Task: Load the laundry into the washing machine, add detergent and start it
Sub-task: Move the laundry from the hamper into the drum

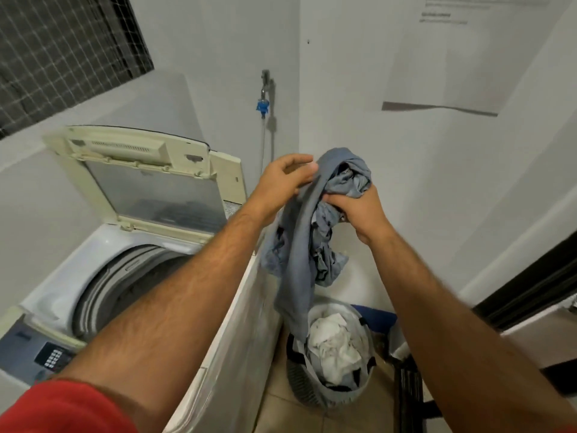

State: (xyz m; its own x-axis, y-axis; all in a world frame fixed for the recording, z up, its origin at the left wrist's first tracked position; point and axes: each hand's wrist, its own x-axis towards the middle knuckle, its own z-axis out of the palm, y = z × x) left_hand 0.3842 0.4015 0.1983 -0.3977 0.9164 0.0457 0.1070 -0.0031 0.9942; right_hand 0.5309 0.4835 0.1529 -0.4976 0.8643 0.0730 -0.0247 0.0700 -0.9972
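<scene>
A bundle of grey-blue clothes (301, 245) hangs in the air above the laundry basket (331, 354), to the right of the washing machine (103, 276). My left hand (281, 182) pinches the upper left of the bundle. My right hand (363, 214) grips its bunched top from the right. The machine's lid (150, 179) stands open and the grey drum (125, 282) shows below it. White and dark clothes lie in the basket on the floor.
The control panel (46, 354) with its buttons sits at the machine's near left end. A tap with a blue fitting (263, 104) and hose hangs on the wall behind. A dark doorway edge (530, 292) is at the right. Tiled floor surrounds the basket.
</scene>
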